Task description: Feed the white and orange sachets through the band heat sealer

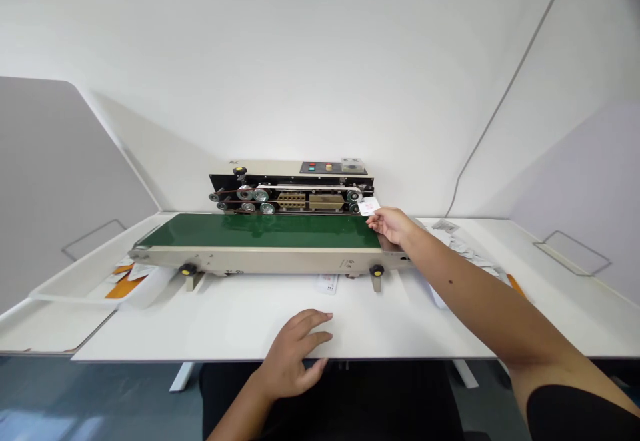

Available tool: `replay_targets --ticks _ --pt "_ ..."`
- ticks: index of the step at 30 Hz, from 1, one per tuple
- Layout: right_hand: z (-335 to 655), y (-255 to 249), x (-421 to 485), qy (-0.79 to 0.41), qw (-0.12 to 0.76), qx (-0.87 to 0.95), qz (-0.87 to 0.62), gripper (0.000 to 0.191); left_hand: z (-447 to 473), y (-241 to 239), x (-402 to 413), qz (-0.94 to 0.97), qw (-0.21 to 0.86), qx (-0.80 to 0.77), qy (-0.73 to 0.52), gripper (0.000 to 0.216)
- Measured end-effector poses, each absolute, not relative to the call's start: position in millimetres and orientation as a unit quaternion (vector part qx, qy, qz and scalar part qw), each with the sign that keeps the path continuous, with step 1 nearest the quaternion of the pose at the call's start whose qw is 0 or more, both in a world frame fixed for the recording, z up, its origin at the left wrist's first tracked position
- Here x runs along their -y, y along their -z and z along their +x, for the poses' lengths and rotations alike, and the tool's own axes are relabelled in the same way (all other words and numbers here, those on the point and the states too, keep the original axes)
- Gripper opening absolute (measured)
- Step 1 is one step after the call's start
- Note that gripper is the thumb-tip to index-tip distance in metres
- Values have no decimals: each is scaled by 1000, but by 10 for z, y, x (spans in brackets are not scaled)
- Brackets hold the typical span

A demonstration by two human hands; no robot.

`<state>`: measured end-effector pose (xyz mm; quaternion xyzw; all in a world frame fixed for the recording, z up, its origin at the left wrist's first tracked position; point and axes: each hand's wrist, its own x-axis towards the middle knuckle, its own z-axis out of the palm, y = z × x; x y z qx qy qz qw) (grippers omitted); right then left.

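My right hand point(391, 224) pinches a small white packet point(369, 206) with reddish print by its lower edge. The packet's upper left end is at the right-hand rollers of a band sealing machine point(300, 191); whether the rollers grip it I cannot tell. Below the packet runs the green conveyor belt point(260, 230). My left hand point(295, 354) is open at the table's front edge, fingers apart and holding nothing.
At right, partly behind my forearm, a bin holds several white packets point(470, 253). A clear plastic bin point(150, 288) with white and orange packets stands at left. Another packet point(327, 284) lies under the conveyor. Grey panels point(50, 181) flank the white table point(210, 328).
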<state>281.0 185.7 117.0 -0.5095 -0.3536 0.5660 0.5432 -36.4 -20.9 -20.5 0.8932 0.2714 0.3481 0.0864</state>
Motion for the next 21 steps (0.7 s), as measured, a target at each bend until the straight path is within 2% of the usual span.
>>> replay_targets --ticks 5,10,12,14,16,19,21 --pt "2606 -1225 -1913 -563 493 404 -526 10 -346 185 212 893 88 -268 -351 37" --pt "2535 -1288 -1806 -520 449 478 -547 22 -358 187 215 893 90 -271 -348 33" --pt "2526 -1266 -1618 -429 463 537 -559 26 -363 192 215 893 94 -268 -349 31" --pt "2482 -1166 -1335 -283 480 621 -551 25 -361 192 214 893 95 -266 -351 30" --pt "2384 -971 -1004 -175 462 710 -501 21 -356 188 213 893 96 -265 -351 28" --pt "2171 -559 -582 -149 361 828 -403 16 -350 187 211 893 95 -265 -350 26" --pt "2030 -277 -426 -144 317 852 -391 19 -345 190 208 894 95 -265 -348 25"
